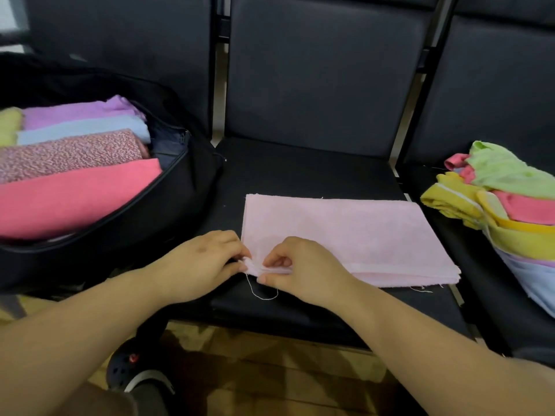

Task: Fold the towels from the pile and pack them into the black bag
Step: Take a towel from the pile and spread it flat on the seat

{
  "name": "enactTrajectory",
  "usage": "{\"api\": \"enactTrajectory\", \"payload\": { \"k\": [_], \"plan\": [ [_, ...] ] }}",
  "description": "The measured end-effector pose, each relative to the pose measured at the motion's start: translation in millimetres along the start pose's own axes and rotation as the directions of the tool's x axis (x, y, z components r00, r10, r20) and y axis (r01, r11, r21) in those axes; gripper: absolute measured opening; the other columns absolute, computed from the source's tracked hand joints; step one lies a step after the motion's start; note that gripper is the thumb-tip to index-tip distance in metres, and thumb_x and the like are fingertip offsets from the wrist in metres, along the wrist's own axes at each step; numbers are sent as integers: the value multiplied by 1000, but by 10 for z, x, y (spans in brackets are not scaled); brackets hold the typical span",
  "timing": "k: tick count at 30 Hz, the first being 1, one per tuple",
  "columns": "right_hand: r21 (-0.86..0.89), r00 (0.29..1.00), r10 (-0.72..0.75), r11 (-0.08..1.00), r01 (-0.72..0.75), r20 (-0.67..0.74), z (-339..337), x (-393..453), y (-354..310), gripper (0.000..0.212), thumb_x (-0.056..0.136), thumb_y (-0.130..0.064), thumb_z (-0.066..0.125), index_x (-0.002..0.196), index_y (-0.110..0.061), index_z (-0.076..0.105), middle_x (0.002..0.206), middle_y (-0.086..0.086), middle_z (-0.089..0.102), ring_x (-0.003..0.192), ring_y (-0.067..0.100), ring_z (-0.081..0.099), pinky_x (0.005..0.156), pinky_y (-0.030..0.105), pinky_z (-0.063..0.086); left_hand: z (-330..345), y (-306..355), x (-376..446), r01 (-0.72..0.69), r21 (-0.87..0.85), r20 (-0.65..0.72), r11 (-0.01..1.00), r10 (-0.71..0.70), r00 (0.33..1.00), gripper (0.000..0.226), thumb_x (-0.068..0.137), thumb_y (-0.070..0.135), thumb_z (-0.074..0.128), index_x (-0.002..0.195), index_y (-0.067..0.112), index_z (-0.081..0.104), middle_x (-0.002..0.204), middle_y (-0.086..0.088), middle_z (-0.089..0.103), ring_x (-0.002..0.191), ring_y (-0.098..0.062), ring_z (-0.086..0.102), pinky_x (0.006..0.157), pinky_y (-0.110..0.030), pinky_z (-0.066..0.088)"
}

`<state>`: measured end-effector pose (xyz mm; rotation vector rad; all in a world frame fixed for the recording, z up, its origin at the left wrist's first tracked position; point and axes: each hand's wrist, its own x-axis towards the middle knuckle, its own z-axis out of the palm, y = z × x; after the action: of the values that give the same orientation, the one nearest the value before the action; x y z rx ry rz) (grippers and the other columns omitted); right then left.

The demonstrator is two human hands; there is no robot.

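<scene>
Between my hands, the pink towel point(345, 238) is soft matt cloth with frayed, thready edges. At nine o'clock, the black bag point(168, 211) is smooth matt fabric. The chair seat point(300, 172) looks faintly grained, leather-like upholstery.

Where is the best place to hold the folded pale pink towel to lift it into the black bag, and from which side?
Probably the two short ends of the folded pale pink towel, from left and right. It lies flat, with stacked loose edges along the near side; supporting both ends should keep the layers together.
</scene>
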<state>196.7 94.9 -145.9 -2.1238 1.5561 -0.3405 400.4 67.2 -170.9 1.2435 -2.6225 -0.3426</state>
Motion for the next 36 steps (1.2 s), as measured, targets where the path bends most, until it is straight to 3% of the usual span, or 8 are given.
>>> {"api": "enactTrajectory", "payload": {
  "k": [3,7,12,15,18,26,31,36],
  "plan": [
    [-18,999,-27,999,28,19,4,-46,-65,32,78,-50,70,100,-27,66,88,-13,54,85,9,55,78,27,48,-27,46,-10,19,-21,28,1000,-18,999,61,83,62,21,108,25,62,91,24,43,90,6,44,85,-10,33],
    [-16,997,-68,997,69,41,47,-99,-180,34,81,-52,66,68,-32,42,68,-9,48,63,8,45,58,23,35,-124,128,-29,51,-200,29,978,-46,999,39,87,58,28,85,28,54,83,16,49,89,5,47,80,-14,34],
    [543,979,42,827,-146,200,-101,-151,-222,23,88,-28,67,72,-19,54,56,-14,54,53,-1,52,52,14,43,-317,133,-1,96,-524,32,846,-93,995,63,64,86,43,78,29,65,89,12,56,89,-4,55,85,-18,42],
    [625,967,7,762,-170,255,-307,-195,-121,8,90,-21,65,91,-14,63,76,-5,70,71,9,68,68,21,55,-479,46,52,209,-345,243,915,-128,962,65,50,84,62,92,35,66,98,15,58,96,0,57,90,-21,44],
    [665,956,5,717,-208,293,-518,-248,41,28,81,-24,69,106,-12,65,105,15,71,92,26,69,75,31,58,-574,-51,161,216,-62,309,975,-187,933,32,71,47,78,91,26,65,88,9,61,82,-5,58,79,-26,46],
    [630,898,0,713,-308,440,-1108,-496,524,33,72,-30,69,100,-12,68,105,9,72,98,28,68,85,34,57,-798,-10,548,280,-471,112,836,-258,960,77,28,90,63,80,33,73,80,6,74,74,-4,66,81,-24,47],
    [567,891,52,754,-331,451,-1393,-641,752,38,76,-34,75,104,-10,67,104,9,73,93,24,71,85,32,57,-687,350,979,210,-540,-90,815,-303,949,10,81,38,69,80,28,69,60,10,64,59,-4,57,61,-17,48],
    [621,918,121,702,-349,379,-1642,-778,876,80,48,-51,89,106,0,67,102,16,72,87,23,72,76,29,59,-535,716,1273,82,-673,-267,735,-344,900,7,90,26,62,91,23,68,82,4,70,71,-7,66,70,-19,56]
  ]
}}
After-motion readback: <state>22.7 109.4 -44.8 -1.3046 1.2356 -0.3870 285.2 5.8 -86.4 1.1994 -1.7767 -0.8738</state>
